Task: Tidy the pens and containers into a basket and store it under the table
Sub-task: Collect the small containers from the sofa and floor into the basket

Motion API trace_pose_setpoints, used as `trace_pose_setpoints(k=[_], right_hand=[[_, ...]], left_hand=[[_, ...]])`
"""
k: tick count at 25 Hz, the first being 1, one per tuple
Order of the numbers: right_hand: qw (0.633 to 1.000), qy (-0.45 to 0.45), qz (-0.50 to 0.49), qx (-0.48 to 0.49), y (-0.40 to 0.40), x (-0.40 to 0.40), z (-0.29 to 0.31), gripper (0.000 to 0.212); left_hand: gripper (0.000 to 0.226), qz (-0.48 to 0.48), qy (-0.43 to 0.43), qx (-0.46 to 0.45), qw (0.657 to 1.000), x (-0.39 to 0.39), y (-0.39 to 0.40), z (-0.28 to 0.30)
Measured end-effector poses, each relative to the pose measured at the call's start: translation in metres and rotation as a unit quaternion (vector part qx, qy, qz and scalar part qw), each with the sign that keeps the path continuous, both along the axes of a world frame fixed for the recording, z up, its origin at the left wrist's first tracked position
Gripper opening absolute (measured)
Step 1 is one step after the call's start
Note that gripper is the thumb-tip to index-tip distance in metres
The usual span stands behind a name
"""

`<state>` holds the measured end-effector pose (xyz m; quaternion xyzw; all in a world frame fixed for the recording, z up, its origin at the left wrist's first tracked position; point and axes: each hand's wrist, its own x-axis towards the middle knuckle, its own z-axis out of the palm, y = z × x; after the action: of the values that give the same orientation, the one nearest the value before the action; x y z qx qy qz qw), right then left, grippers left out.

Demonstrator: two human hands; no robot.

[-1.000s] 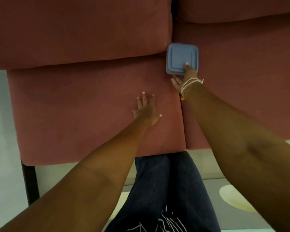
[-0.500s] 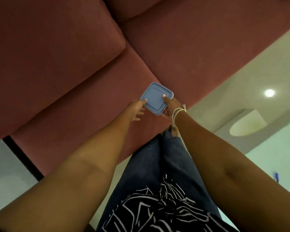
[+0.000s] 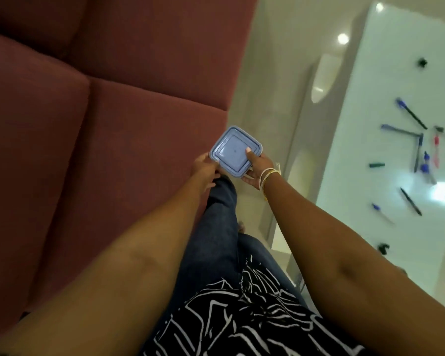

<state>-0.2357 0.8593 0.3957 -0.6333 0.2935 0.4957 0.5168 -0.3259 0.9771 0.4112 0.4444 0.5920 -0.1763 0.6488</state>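
Blue plastic container [image 3: 235, 149], lidded and square, is gripped from both sides: the left hand [image 3: 204, 168] closes its fingers on the left edge and the right hand [image 3: 258, 168] pinches the right edge with the thumb on the lid, holding it in the air beside the maroon sofa [image 3: 108, 124]. Compared with half a second ago, the container has left the sofa cushions and the view has swung right, exposing a white surface [image 3: 370, 119] strewn with pens [image 3: 410, 113]. No legible writing or brand shows on the lid.
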Motion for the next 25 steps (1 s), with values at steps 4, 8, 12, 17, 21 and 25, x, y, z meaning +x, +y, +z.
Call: trace_pose_setpoints(k=[4, 8, 12, 17, 21, 25], right_hand=[[0.991, -0.024, -0.131, -0.026, -0.087, -0.057, 0.001, 0.030], [0.964, -0.012, -0.258, -0.058, -0.162, -0.104, 0.001, 0.041], [0.916, -0.007, -0.393, -0.080, -0.229, -0.145, 0.002, 0.034], [0.849, -0.016, -0.517, -0.105, -0.285, -0.186, 0.002, 0.039], [0.804, -0.005, -0.581, -0.127, -0.326, -0.215, -0.001, 0.043], [0.782, -0.010, -0.607, -0.140, -0.361, -0.228, -0.020, 0.055]], left_hand=[[0.034, -0.168, -0.010, -0.004, 0.986, -0.027, -0.074, -0.003], [0.047, -0.331, 0.003, 0.013, 0.944, -0.035, -0.133, -0.006], [0.041, -0.494, -0.032, 0.061, 0.867, -0.032, -0.196, 0.005], [0.034, -0.624, -0.067, 0.041, 0.777, -0.025, -0.263, 0.021], [0.037, -0.715, -0.051, 0.011, 0.697, -0.033, -0.315, 0.029], [0.042, -0.747, -0.039, -0.021, 0.664, -0.033, -0.353, 0.021]])
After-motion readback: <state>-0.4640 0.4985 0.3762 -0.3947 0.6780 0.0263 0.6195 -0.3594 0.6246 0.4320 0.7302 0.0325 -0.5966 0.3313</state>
